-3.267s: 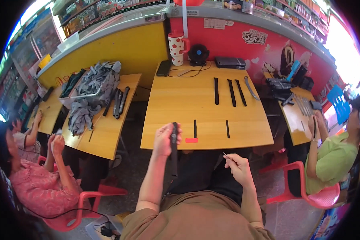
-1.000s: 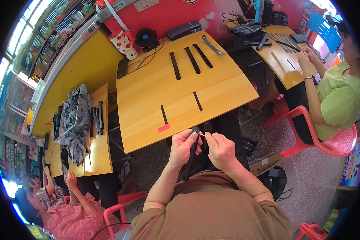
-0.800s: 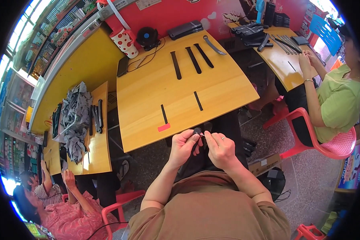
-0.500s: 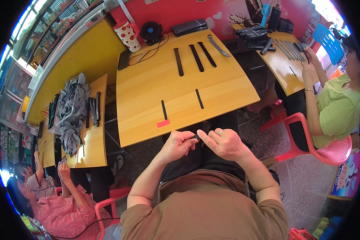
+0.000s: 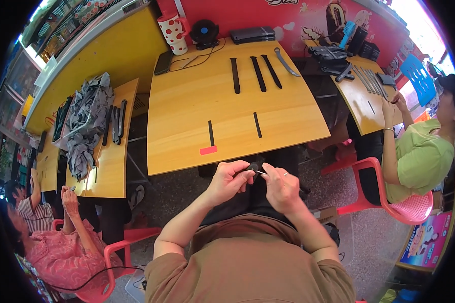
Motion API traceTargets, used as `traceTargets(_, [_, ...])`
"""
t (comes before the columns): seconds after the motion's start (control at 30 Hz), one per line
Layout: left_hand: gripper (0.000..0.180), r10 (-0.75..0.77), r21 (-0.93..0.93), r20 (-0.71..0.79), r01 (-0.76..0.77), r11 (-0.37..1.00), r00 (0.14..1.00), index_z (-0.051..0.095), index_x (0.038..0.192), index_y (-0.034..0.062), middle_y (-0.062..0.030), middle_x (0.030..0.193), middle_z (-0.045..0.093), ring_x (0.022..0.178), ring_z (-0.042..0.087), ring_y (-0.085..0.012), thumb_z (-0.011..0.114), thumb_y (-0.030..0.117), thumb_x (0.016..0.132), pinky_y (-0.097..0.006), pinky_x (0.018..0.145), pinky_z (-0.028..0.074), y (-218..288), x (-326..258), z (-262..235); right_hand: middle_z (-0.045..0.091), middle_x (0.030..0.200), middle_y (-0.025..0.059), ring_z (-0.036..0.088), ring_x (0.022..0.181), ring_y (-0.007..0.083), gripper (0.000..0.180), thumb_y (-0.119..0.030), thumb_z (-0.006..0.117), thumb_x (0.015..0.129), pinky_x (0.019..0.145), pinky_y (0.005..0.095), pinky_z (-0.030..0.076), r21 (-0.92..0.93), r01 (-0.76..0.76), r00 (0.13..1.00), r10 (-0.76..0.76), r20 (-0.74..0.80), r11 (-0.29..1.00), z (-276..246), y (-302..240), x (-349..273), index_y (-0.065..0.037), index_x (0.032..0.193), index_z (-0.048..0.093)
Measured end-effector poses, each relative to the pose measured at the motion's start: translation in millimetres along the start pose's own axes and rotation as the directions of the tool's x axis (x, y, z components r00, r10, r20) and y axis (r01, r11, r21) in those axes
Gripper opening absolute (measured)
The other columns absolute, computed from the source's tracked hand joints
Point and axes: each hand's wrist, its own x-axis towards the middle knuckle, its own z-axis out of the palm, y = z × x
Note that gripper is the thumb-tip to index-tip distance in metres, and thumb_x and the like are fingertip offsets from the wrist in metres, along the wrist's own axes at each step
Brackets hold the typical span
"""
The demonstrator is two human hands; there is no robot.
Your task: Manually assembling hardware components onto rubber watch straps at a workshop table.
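Observation:
My left hand (image 5: 231,180) pinches a small dark strap piece (image 5: 253,167) just off the near edge of the table, above my lap. Close beside it, the fingers of my right hand (image 5: 280,184) are closed on a thin, pale, pin-like tool (image 5: 261,172) whose tip meets the dark piece. Most of both held things is covered by fingers. On the table (image 5: 187,101) lie dark straps (image 5: 235,76) and a curved grey strap (image 5: 286,62). Nearer to me are two narrow black strips (image 5: 258,124), and a red rectangle (image 5: 208,150) sits below the left strip.
Along the back stand a red-dotted tumbler (image 5: 173,33), a small black fan (image 5: 205,33) and a grey folded stack (image 5: 253,35), with a phone (image 5: 163,62) at left. Co-workers sit at side tables, one in a green shirt (image 5: 424,146). Grey crumpled material (image 5: 88,121) fills the left table.
My view has shifted slightly. My right index finger, stretched out before, has drawn back, and a thin pale tool now shows in that hand. More of the dark strap piece is visible.

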Motion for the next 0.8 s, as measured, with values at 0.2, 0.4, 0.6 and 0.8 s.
traceTargets(0.2, [0.012, 0.097, -0.14, -0.205, -0.127, 0.982, 0.974, 0.063, 0.088, -0.0007, -0.0015, 0.071, 0.063, 0.054, 0.056, -0.0053, 0.057, 0.007, 0.096, -0.02, 0.049, 0.046, -12.1, -3.7, 19.7, 0.058, 0.069, 0.0112, 0.059, 0.056, 0.0243, 0.039, 0.011, 0.066, 0.081, 0.051, 0.0325, 0.048, 0.155, -0.3, 0.934, 0.323, -0.154, 0.941, 23.9, -27.6, -16.3, 0.006, 0.118, 0.054])
traceTargets(0.4, [0.01, 0.132, -0.075, -0.168, -0.146, 0.986, 0.977, 0.063, 0.087, -0.0014, -0.0039, 0.068, 0.063, 0.055, 0.059, -0.0087, 0.059, 0.005, 0.094, -0.022, 0.05, 0.047, -13.6, -2.1, 4.8, 0.057, 0.068, 0.0106, 0.058, 0.055, 0.0232, 0.043, 0.012, 0.066, 0.08, 0.049, 0.0324, 0.046, 0.164, -0.223, 0.955, 0.249, -0.16, 0.961, 26.9, -16.9, -13.1, 0.004, 0.12, 0.053])
traceTargets(0.6, [0.007, 0.137, 0.202, 0.041, -0.143, 0.969, 0.99, 0.065, 0.083, -0.0011, -0.0107, 0.068, 0.065, 0.06, 0.064, -0.0181, 0.064, 0.005, 0.088, -0.028, 0.054, 0.049, 3.7, -1.4, -13.5, 0.047, 0.068, 0.0028, 0.046, 0.051, 0.0149, 0.055, -0.003, 0.063, 0.072, 0.042, 0.027, 0.035, -0.014, 0.242, 0.957, -0.237, 0.166, 0.97, 3.3, 11.3, 6.5, 0.001, 0.126, 0.054])
traceTargets(0.8, [0.004, 0.044, 0.207, 0.144, -0.073, 0.976, 0.989, 0.065, 0.087, -0.0002, -0.0124, 0.07, 0.066, 0.06, 0.064, -0.0229, 0.063, 0.004, 0.086, -0.032, 0.058, 0.05, 5.6, 1.8, -22.3, 0.044, 0.067, 0.0011, 0.047, 0.053, 0.0135, 0.056, -0.006, 0.062, 0.073, 0.042, 0.0254, 0.037, -0.021, 0.324, 0.875, -0.291, 0.388, 0.946, -12.8, 11.0, 25.0, -0.002, 0.128, 0.055])
